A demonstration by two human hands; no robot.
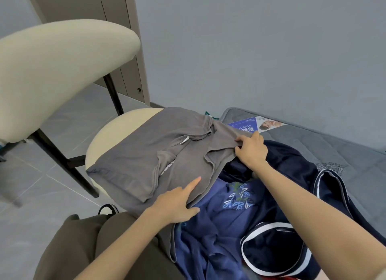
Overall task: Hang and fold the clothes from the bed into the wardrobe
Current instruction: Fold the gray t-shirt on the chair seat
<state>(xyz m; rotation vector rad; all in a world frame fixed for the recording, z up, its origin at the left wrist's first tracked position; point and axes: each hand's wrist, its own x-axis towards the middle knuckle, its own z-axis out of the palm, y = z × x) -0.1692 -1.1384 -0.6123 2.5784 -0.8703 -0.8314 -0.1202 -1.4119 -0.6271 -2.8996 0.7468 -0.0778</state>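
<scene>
Grey shirt (146,154) on cream chair (112,133) by grey mattress (313,142); left hand (177,202) flat on it, right hand (251,150) pinching.

The grey cotton T-shirt (146,154) covers most of the cream round chair seat (108,137), leaving only the rim to the shirt's left. The right grip (251,152) buries its fingertips in a fold at the shirt's far right, so the pinch itself is unseen. At the shirt's near hem the left grip (177,202) shows one straight finger; whether its other fingers hold cloth cannot be told. Behind the shirt's collar peeks a green scrap (208,113), unidentifiable. The white collar label (184,139) is too small to read. Right of the shirt, the blue-and-white printed leaflet (259,124) is half hidden, and the navy white-piped garment (271,248) runs off the bottom edge.
</scene>
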